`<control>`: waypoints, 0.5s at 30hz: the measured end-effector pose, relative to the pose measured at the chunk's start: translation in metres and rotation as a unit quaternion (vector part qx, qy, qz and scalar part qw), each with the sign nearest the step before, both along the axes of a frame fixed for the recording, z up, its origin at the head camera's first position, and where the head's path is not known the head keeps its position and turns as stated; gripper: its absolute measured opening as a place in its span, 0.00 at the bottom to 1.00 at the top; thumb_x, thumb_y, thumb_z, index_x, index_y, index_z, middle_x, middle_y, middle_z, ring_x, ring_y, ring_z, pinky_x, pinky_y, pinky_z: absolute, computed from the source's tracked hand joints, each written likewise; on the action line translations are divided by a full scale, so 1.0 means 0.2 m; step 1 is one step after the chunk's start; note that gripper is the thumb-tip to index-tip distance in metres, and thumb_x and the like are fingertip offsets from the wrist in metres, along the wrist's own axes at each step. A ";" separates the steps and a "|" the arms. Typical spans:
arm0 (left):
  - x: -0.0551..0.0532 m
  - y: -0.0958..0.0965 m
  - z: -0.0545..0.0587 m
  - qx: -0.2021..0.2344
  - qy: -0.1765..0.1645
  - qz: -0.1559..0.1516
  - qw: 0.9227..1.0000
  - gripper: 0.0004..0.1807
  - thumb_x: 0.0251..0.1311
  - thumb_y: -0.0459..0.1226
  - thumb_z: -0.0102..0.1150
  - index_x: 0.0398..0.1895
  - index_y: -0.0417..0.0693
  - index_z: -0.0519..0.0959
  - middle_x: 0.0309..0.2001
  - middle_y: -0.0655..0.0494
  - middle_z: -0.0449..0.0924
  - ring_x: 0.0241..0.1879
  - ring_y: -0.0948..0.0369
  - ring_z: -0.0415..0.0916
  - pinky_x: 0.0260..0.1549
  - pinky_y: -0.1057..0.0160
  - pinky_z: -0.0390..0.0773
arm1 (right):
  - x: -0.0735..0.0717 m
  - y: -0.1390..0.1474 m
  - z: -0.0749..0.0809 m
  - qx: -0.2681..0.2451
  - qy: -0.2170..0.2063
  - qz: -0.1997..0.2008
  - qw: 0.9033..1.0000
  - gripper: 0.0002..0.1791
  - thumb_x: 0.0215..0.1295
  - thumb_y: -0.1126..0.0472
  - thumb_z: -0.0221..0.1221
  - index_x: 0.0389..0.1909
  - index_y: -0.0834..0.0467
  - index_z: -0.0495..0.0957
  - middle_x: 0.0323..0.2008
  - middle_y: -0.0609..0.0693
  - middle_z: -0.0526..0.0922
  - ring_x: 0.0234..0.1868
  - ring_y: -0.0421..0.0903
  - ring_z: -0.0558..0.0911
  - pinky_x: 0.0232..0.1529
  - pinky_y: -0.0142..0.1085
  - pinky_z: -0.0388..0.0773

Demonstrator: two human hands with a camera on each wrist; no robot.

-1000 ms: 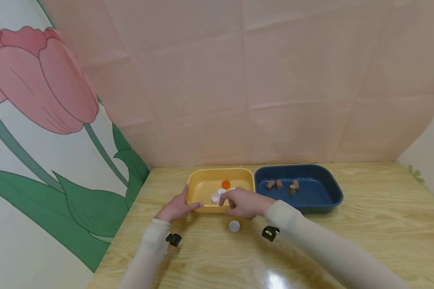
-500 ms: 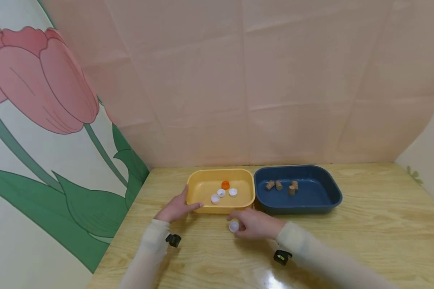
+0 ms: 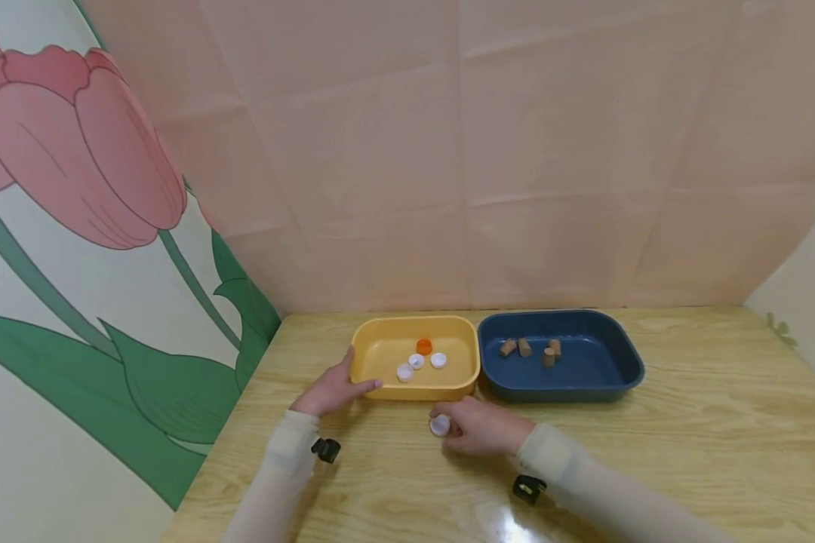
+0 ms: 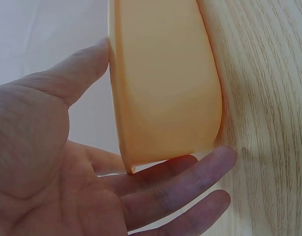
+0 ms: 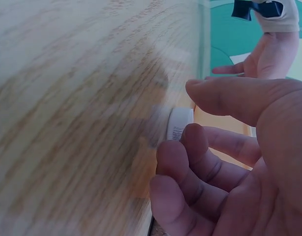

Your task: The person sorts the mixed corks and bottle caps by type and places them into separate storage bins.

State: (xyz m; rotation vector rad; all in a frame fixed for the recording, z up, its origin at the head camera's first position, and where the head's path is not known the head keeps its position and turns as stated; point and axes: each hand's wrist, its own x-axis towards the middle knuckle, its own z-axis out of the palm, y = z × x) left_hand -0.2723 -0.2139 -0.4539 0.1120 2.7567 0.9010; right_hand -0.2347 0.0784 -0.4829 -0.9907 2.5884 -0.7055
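Observation:
My left hand (image 3: 336, 388) braces the near left corner of the yellow tray (image 3: 462, 385). In the left wrist view the thumb touches the rim and the other fingers lie nearly straight along the tray's end wall (image 4: 165, 98). Just in front of the tray, my right hand (image 3: 482, 426) has thumb and curled fingers around a white bottle cap (image 3: 439, 427) on the table. In the right wrist view that cap's ridged side (image 5: 179, 123) shows between thumb and index finger. Inside the yellow tray lie an orange cap (image 3: 424, 347) and several white caps (image 3: 404, 372).
A dark blue tray (image 3: 604, 377) stands against the yellow tray's right side, with several cork-like brown pieces (image 3: 548, 357) in it. Both trays sit near the back of the wooden table (image 3: 720, 422), before a pink cloth (image 3: 550, 188). A tulip mural (image 3: 109, 166) covers the left wall.
My right hand has drawn back from over the yellow tray to the white cap in front, and its fingers have come around that cap. The left hand has stayed at the tray's corner.

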 end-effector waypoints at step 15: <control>0.00 -0.01 -0.01 0.003 0.002 -0.006 1.000 0.61 0.59 0.65 0.60 0.81 0.41 0.41 0.73 0.35 0.60 0.69 0.44 0.66 0.65 0.42 0.66 | -0.02 0.00 -0.02 -0.032 0.018 0.017 0.999 0.16 0.61 0.59 0.66 0.51 0.53 0.79 0.19 0.37 0.73 0.20 0.33 0.70 0.23 0.30 0.69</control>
